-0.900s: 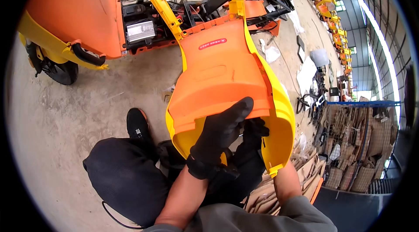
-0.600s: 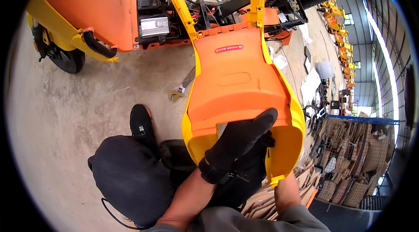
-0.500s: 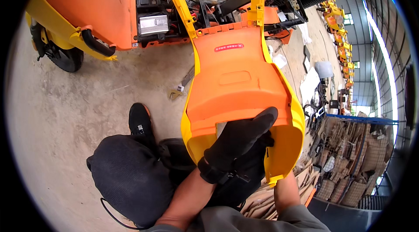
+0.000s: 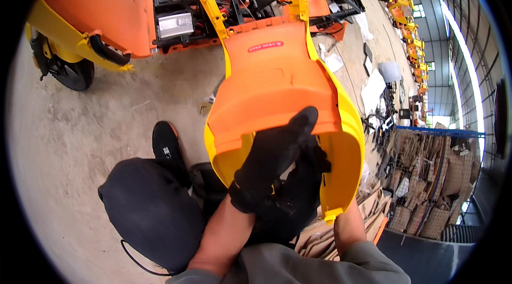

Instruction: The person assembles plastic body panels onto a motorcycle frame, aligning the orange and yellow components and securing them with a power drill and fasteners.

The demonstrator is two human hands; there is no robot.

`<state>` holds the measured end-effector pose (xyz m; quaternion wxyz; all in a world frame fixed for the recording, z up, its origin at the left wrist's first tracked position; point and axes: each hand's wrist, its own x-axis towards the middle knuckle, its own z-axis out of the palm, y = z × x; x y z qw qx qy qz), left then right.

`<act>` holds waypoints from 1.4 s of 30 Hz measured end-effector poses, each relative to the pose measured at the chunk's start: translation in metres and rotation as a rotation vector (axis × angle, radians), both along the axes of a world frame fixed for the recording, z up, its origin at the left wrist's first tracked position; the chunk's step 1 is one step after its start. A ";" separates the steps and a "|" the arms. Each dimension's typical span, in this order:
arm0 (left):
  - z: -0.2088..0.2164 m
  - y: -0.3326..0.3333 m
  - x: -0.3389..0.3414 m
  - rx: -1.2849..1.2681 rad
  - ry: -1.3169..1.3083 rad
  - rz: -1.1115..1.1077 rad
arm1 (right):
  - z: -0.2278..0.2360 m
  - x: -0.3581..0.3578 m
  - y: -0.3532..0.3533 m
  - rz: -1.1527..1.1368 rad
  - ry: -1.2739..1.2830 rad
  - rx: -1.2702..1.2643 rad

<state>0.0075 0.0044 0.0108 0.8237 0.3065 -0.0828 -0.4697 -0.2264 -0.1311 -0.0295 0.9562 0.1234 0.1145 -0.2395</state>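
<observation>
1. Your left hand (image 4: 272, 164), black glove, grips the lower edge of the orange cover (image 4: 272, 86), fingers over the rim.
2. Your right hand (image 4: 306, 177), also gloved, sits inside the cover's yellow underside; can't tell its grip.
3. Cover is held up in front of you, above your knees.
4. Scooter (image 4: 101, 12) stands beyond it on the concrete floor (image 4: 64, 140), internals exposed.
5. Cardboard (image 4: 426, 177) is stacked at right.

Concrete floor (image 4: 80, 140) with scooter (image 4: 106, 22), papers (image 4: 373, 89)

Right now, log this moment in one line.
left hand: grips orange-and-yellow cover lower edge | right hand: inside cover | scooter: beyond, on floor
</observation>
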 end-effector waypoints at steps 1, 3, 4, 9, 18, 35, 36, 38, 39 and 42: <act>-0.016 0.001 -0.009 0.095 -0.418 0.163 | 0.009 0.002 0.001 0.033 0.075 -0.050; -0.018 0.000 -0.007 0.104 -0.532 0.233 | 0.024 0.004 0.001 0.093 0.184 -0.111; -0.013 -0.001 -0.003 0.019 -0.293 0.149 | 0.028 0.005 0.001 0.126 0.226 -0.138; 0.004 -0.002 0.008 -0.169 0.191 -0.007 | 0.058 0.001 0.008 0.238 0.372 -0.215; 0.015 -0.010 0.012 -0.281 0.452 -0.010 | 0.086 0.004 0.016 0.356 0.468 -0.260; 0.063 -0.035 0.074 -0.602 0.223 0.166 | 0.104 0.022 0.003 0.433 0.237 -0.170; 0.066 -0.037 0.080 -0.611 0.209 0.162 | 0.112 0.029 0.010 0.383 0.263 -0.196; 0.072 -0.041 0.094 -0.661 0.202 0.089 | 0.110 0.031 0.014 0.341 0.174 -0.286; 0.074 -0.040 0.101 -0.714 0.214 0.022 | 0.113 0.035 0.019 0.339 0.155 -0.284; 0.064 -0.036 0.119 -0.722 -0.007 -0.016 | 0.125 0.052 0.033 0.284 0.111 -0.305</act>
